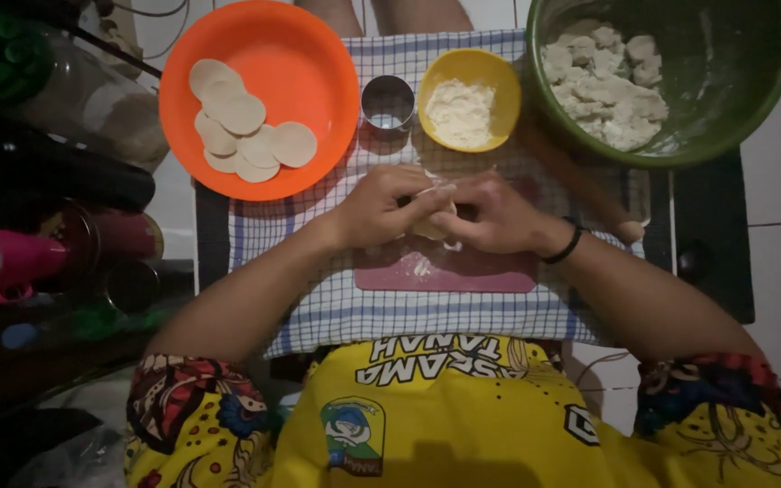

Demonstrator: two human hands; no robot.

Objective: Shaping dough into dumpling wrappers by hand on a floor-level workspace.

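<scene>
A checked cloth bears an orange plate, metal ring cutter, yellow bowl and pink board.

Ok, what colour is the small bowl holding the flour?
Yellow. The small bowl shows best in the head view, between the metal ring and the green bowl.

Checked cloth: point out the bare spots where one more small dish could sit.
The checked blue-and-white cloth is bare on its near-left part, between the round orange plastic plate and the pink cutting board. The far edge is crowded: steel ring cutter, yellow flour bowl, large green dough bowl.
</scene>
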